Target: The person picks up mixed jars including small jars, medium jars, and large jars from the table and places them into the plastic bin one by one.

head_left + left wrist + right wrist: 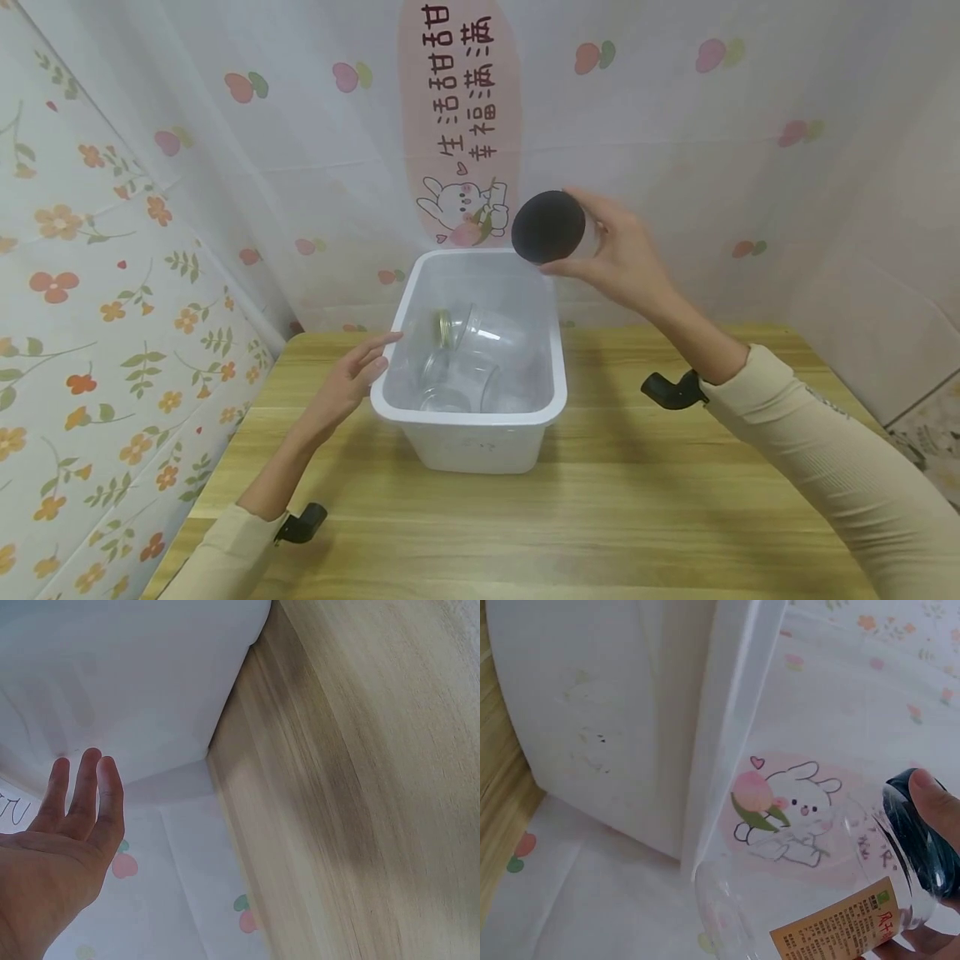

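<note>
My right hand grips a clear jar with a black lid, above the right back corner of a white plastic bin. In the right wrist view the thumb lies on the dark lid, and a tan printed label shows on the jar's side. My left hand is at the bin's left rim with its fingers extended; the left wrist view shows three fingers against the outer wall. Inside the bin lie several clear jars, one with a gold lid.
The bin stands on a wood-grain table. Behind it hangs a white curtain with fruit prints, lettering and a rabbit drawing. A flower-patterned sheet borders the left side. Each wrist carries a black camera mount.
</note>
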The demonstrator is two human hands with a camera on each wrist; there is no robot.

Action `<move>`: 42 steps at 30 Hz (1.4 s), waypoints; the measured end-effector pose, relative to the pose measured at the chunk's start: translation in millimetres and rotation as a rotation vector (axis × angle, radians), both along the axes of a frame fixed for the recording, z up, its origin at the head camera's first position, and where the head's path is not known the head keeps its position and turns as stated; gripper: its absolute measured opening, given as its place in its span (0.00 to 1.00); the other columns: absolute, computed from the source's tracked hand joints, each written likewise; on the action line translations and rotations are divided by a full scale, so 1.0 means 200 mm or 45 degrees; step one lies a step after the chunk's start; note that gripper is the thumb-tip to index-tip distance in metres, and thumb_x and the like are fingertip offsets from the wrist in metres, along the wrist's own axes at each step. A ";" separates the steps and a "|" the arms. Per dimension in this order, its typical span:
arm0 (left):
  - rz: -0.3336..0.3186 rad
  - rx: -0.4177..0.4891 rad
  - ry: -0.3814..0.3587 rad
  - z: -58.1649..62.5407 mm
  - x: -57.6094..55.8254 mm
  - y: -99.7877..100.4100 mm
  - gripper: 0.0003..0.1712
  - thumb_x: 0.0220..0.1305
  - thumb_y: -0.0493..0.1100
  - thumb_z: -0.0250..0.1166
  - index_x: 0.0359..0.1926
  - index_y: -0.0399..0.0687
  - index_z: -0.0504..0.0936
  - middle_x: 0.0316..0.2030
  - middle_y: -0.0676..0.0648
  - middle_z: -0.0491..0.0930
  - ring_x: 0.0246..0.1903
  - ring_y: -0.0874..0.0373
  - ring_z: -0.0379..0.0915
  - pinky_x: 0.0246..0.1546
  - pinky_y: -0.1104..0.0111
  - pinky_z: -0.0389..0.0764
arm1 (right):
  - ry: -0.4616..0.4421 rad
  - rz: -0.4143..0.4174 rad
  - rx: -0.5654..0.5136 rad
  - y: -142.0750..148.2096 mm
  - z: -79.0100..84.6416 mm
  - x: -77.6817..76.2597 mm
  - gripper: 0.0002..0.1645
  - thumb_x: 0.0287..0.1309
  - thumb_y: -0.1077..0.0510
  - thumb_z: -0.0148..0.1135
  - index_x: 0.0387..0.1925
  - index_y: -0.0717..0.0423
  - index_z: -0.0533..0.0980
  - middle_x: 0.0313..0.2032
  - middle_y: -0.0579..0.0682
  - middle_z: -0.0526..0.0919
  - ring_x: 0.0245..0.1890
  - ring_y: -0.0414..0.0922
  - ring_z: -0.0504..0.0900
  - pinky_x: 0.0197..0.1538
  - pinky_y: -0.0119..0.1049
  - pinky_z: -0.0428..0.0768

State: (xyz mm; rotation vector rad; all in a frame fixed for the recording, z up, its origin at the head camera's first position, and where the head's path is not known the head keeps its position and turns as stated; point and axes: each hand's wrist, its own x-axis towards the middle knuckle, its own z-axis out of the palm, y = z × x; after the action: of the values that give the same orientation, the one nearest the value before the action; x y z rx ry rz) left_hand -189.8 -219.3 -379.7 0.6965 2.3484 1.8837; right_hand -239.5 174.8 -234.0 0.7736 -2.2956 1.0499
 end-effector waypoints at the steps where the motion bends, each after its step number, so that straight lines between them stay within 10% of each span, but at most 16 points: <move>1: 0.000 0.002 0.005 0.00 0.00 0.00 0.25 0.80 0.42 0.51 0.73 0.41 0.66 0.66 0.31 0.70 0.55 0.49 0.75 0.47 0.62 0.80 | -0.009 0.002 -0.006 0.00 0.00 0.00 0.54 0.39 0.57 0.88 0.70 0.53 0.72 0.64 0.48 0.77 0.66 0.46 0.69 0.67 0.51 0.65; 23: 0.019 -0.012 -0.001 -0.01 -0.01 -0.02 0.26 0.81 0.43 0.51 0.74 0.42 0.66 0.65 0.33 0.71 0.54 0.51 0.76 0.48 0.63 0.80 | -0.079 0.076 0.012 -0.16 0.06 0.06 0.54 0.37 0.55 0.88 0.69 0.47 0.73 0.63 0.42 0.77 0.62 0.44 0.70 0.60 0.54 0.68; 42: -0.018 0.028 -0.013 -0.01 -0.01 -0.02 0.26 0.81 0.42 0.50 0.74 0.42 0.65 0.64 0.30 0.71 0.55 0.31 0.73 0.47 0.61 0.81 | -0.171 0.187 0.038 -0.25 0.03 0.12 0.56 0.34 0.56 0.89 0.69 0.51 0.74 0.63 0.44 0.78 0.61 0.43 0.72 0.59 0.53 0.72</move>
State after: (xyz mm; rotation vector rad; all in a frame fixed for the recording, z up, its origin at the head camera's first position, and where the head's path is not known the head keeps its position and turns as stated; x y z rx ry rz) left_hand -190.9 -222.6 -381.0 0.7019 2.3141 1.9051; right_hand -216.4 125.5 -228.5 0.9205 -2.4016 1.1672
